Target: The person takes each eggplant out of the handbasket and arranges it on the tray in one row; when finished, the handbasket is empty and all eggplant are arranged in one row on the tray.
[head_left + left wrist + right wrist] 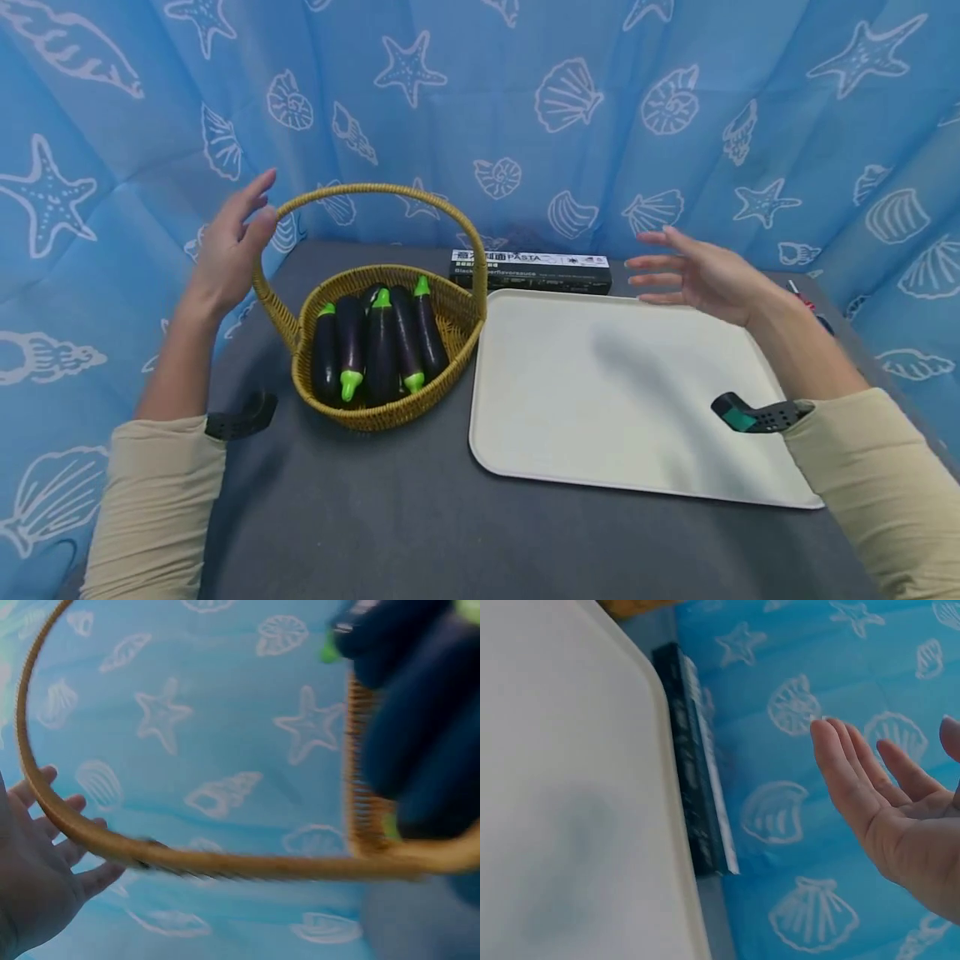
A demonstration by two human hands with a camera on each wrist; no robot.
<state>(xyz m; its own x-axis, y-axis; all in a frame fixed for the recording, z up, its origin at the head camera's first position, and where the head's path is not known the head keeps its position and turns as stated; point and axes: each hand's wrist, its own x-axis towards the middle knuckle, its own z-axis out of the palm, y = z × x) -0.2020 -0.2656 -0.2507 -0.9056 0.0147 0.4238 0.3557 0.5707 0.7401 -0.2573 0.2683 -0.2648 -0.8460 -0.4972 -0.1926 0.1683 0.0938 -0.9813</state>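
Note:
A woven basket (390, 412) with a tall arched handle (378, 188) holds several dark eggplants (382, 350) with bright green caps. My left hand (234, 242) is raised at the left side of that handle, fingers extended; in the left wrist view the spread left hand (45, 877) is seen behind the handle (225, 862). Over the far right part of a white rectangular tray (585, 392), my right hand (708, 275) hangs in the air with its fingers spread. The right wrist view shows the right hand (900, 802) holding nothing, palm turned up.
Behind the tray lies a long black-and-white pasta box (531, 273). A blue curtain (480, 100) with shell and starfish prints surrounds the grey table (375, 517). Small red and dark items (806, 302) sit at the right edge, behind the right forearm.

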